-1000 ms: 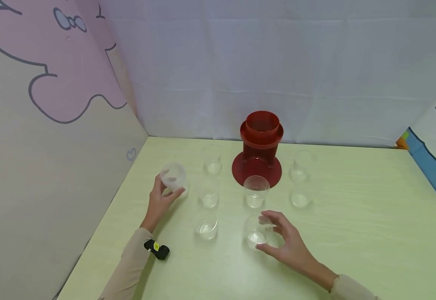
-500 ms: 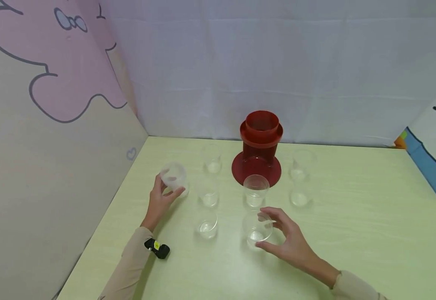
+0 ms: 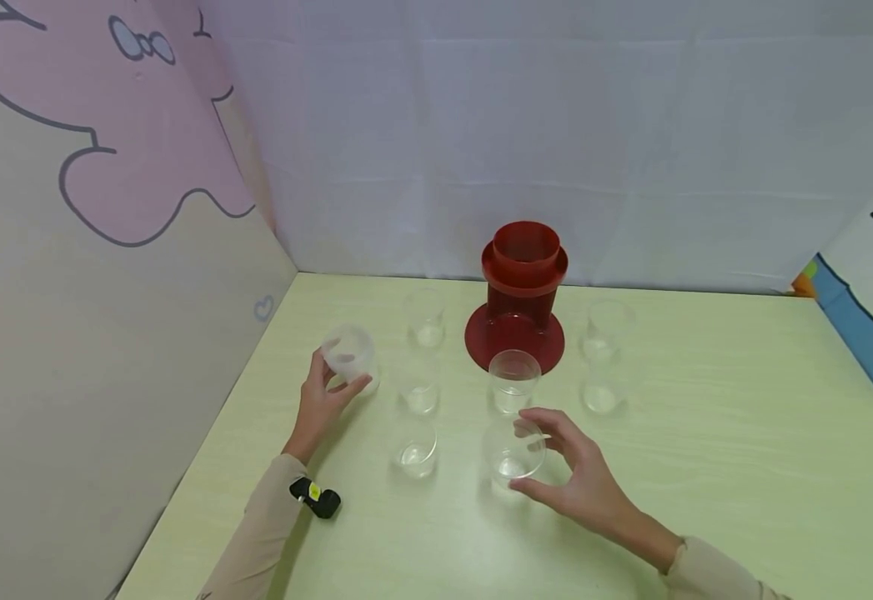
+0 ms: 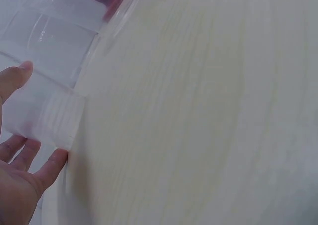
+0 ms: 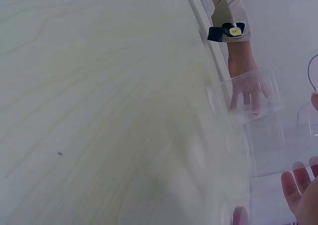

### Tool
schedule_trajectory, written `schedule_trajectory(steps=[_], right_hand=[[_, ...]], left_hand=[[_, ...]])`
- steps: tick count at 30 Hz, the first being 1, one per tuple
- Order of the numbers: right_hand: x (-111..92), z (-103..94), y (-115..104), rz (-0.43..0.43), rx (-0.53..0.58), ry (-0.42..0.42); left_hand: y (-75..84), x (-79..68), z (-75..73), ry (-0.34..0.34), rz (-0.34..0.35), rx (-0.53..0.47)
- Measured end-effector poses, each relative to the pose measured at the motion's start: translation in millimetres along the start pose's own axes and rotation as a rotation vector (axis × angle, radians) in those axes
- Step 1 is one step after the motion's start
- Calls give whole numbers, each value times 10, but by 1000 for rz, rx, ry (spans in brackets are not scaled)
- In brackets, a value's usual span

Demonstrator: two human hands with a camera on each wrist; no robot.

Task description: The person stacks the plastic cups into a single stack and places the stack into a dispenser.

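My left hand (image 3: 321,410) holds a cloudy stack of clear plastic cups (image 3: 348,350) standing on the table's left side, thumb on one side and fingers on the other. The left wrist view shows the nested rims of this stack (image 4: 54,113) between thumb and fingertips. With thumb and fingers, my right hand (image 3: 582,479) grips a single clear plastic cup (image 3: 509,462) at the near middle. That cup is tipped slightly, its rim facing up. Directly behind it stands another clear cup (image 3: 514,383). Only part of the right hand (image 5: 305,197) shows in its wrist view.
Several more clear cups stand in loose rows: one at near left (image 3: 415,454), others behind it, and a right-hand pair including a front cup (image 3: 601,396). A dark red stepped cylinder (image 3: 522,296) on a round base stands at the back, close to the white curtain (image 3: 631,150).
My right hand and its cup have shifted slightly away from me, toward the cup behind. My left hand stays on the stack, unmoved.
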State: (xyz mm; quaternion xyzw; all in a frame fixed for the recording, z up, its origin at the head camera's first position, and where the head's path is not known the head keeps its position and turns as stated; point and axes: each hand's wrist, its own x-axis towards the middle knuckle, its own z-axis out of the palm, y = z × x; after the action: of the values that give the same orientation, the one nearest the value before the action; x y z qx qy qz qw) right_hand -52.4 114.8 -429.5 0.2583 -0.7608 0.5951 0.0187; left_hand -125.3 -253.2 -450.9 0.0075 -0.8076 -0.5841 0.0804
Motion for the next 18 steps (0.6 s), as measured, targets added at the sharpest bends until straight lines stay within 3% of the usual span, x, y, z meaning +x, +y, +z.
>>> schedule_trajectory(steps=[18], right_hand=[[137,11,-81,-135,38,17]], left_hand=[[7,-9,3,0,12,-4]])
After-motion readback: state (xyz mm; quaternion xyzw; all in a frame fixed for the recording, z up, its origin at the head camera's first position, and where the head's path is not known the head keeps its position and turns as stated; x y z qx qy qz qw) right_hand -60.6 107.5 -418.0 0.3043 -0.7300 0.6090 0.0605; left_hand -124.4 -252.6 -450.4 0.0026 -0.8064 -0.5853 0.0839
